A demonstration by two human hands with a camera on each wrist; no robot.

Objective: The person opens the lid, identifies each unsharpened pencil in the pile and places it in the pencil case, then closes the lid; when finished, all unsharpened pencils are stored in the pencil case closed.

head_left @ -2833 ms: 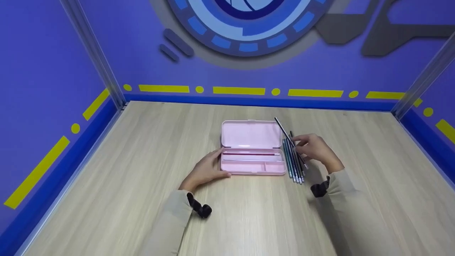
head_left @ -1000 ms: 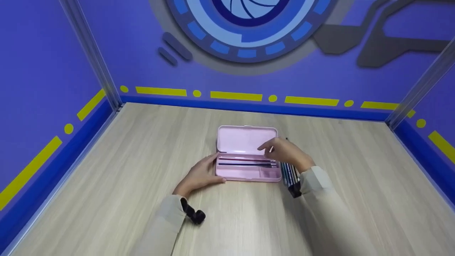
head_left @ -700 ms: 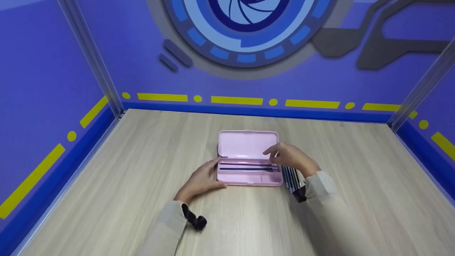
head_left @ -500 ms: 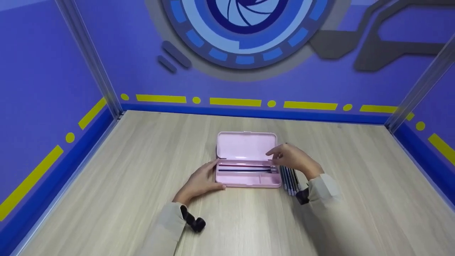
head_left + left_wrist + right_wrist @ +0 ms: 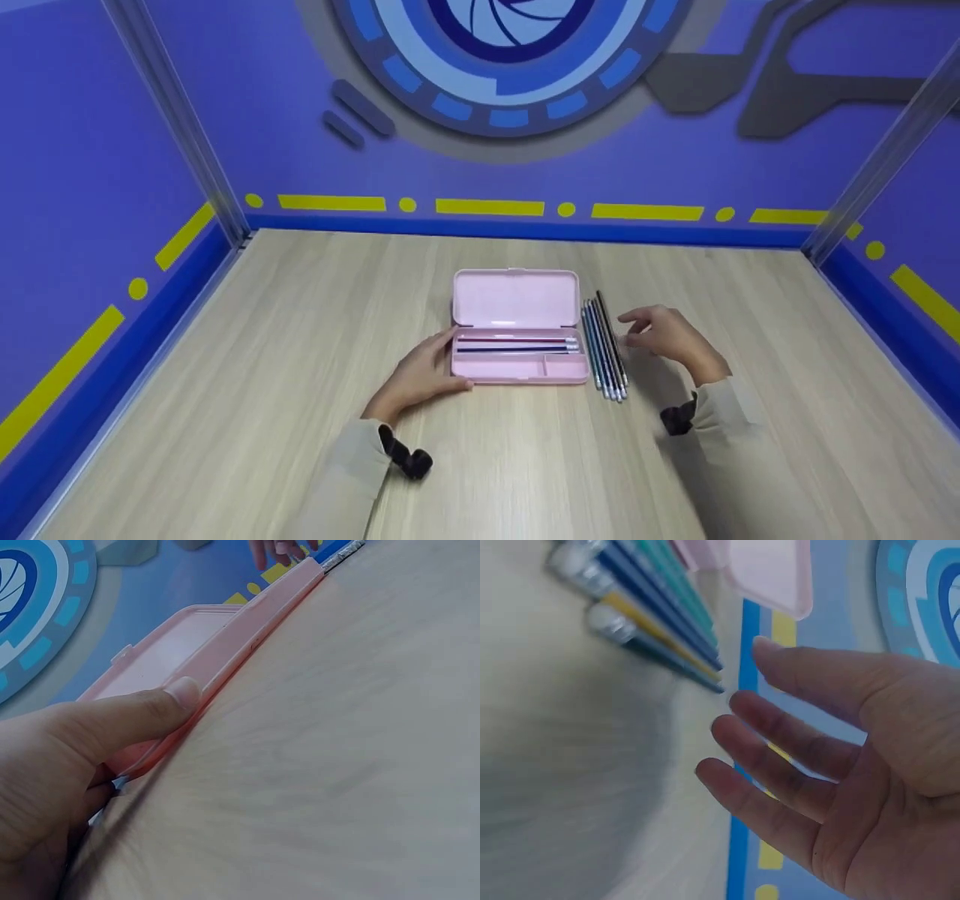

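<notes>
An open pink pencil case (image 5: 498, 367) lies on the table with its lid (image 5: 516, 298) folded back. Its long back compartment holds a red pencil (image 5: 510, 340) and a dark blue pencil (image 5: 510, 349), their eraser ends to the right. My left hand (image 5: 418, 376) grips the case's left end; in the left wrist view the thumb (image 5: 184, 694) presses the front wall. Several pencils (image 5: 604, 349) lie in a bundle just right of the case, erasers toward me. Right of that bundle hovers my right hand (image 5: 669, 339), fingers apart and holding nothing in the right wrist view.
The case's front part has a long and a short compartment, split by a divider (image 5: 544, 365). Blue-purple panels (image 5: 420, 176) with yellow marks stand behind the wooden table (image 5: 337, 300) and along both sides. A black wrist camera (image 5: 411, 462) sits at each cuff.
The right hand carried a dark pencil from the bundle into the case's back compartment, let go, and moved back right beside the bundle. The left hand kept its grip on the case.
</notes>
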